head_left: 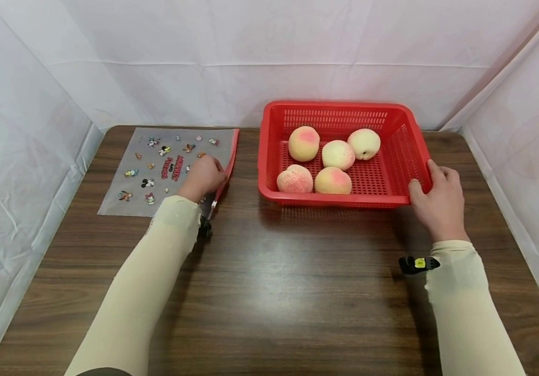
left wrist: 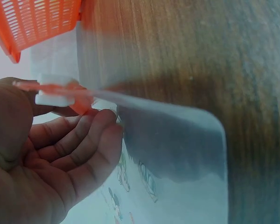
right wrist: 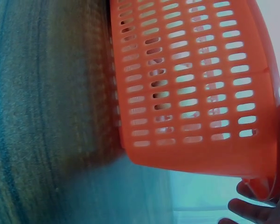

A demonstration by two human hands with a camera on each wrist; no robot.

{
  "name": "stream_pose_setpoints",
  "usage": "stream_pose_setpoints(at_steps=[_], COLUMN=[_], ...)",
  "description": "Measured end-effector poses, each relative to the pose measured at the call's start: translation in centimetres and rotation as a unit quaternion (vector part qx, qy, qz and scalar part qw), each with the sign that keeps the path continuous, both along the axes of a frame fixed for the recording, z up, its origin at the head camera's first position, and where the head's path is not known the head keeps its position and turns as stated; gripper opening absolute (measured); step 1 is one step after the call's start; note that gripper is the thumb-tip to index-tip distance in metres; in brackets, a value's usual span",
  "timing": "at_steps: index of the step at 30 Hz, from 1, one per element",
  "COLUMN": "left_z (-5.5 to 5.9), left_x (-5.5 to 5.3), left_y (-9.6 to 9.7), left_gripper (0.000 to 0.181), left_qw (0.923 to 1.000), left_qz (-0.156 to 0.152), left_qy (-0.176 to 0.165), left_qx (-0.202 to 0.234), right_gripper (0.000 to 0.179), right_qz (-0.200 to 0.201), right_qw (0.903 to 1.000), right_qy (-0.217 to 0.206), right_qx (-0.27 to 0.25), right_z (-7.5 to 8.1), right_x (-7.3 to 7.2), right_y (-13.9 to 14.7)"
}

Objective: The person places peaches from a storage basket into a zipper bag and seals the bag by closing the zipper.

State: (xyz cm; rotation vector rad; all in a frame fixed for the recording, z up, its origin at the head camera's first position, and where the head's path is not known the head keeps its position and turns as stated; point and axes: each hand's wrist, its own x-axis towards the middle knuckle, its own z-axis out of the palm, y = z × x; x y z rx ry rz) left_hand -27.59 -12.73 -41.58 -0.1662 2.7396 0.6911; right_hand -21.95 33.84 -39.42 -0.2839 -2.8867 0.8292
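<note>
A clear zip bag (head_left: 128,151) printed with cartoon figures lies flat at the table's left, its red zip edge facing the basket. My left hand (head_left: 203,176) pinches that edge; the left wrist view shows its fingers (left wrist: 93,154) curled by the white slider (left wrist: 56,91). To the right stands a red plastic basket (head_left: 335,199) with slotted walls, holding several peaches (head_left: 304,143). At the basket's right front corner my right hand (head_left: 441,203) grips the rim, thumb inside. In the right wrist view only its fingertips (right wrist: 245,210) show beyond the basket wall.
The brown wooden table (head_left: 269,287) extends in front of the basket and bag. White cloth (head_left: 232,47) hangs behind the table and along both sides, close to the back edge of the basket.
</note>
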Motion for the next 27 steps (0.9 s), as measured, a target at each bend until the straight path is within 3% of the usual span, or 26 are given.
stream_pose_setpoints(at_steps=[11,27], left_z=[-0.3,-0.3], left_x=[0.2,0.3], left_y=[-0.4,-0.4], left_gripper=[0.02,0.018], left_qw=[0.9998,0.9992], left_qz=[0.009,0.027], left_qy=[0.011,0.008], left_qx=[0.013,0.028], right_gripper=[0.06,0.052], right_qz=[0.034,0.083], right_qw=[0.9985,0.9938], right_qy=[0.03,0.066], right_qx=[0.029,0.034], right_z=[1.0,2.2], right_x=[-0.4,-0.3], right_y=[-1.5,-6.8])
